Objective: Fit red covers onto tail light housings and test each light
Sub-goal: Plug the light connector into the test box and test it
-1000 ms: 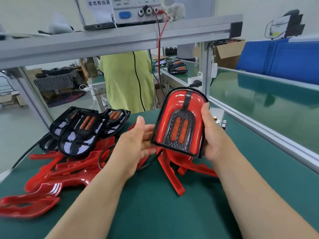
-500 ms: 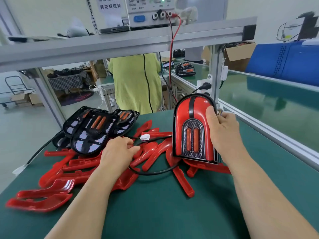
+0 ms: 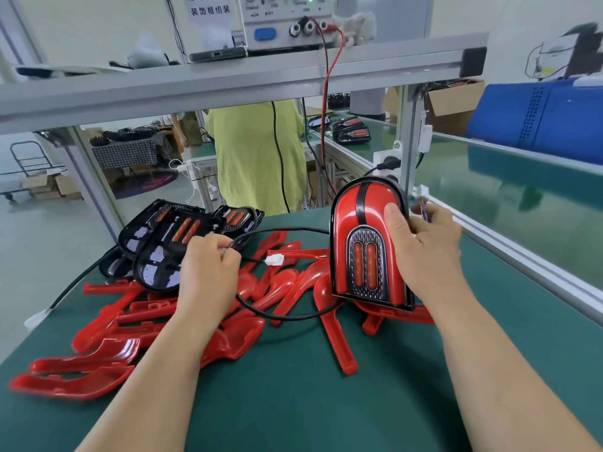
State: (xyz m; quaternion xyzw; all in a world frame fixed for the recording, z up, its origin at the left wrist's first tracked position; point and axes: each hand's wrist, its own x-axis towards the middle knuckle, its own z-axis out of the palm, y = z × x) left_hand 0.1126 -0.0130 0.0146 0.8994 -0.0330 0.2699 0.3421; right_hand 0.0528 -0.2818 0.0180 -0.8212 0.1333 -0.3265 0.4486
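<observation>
Both forearms extended forward, bare. Left hand palm down, fingers curled, cable pinched at fingertips. Right hand: light gripped from side, thumb pressed flat on front, fingers wrapped behind.

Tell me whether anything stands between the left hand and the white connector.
Nothing visible does. The left hand pinches the black cable just short of the white connector, which sticks out free above the loose red covers.
</observation>
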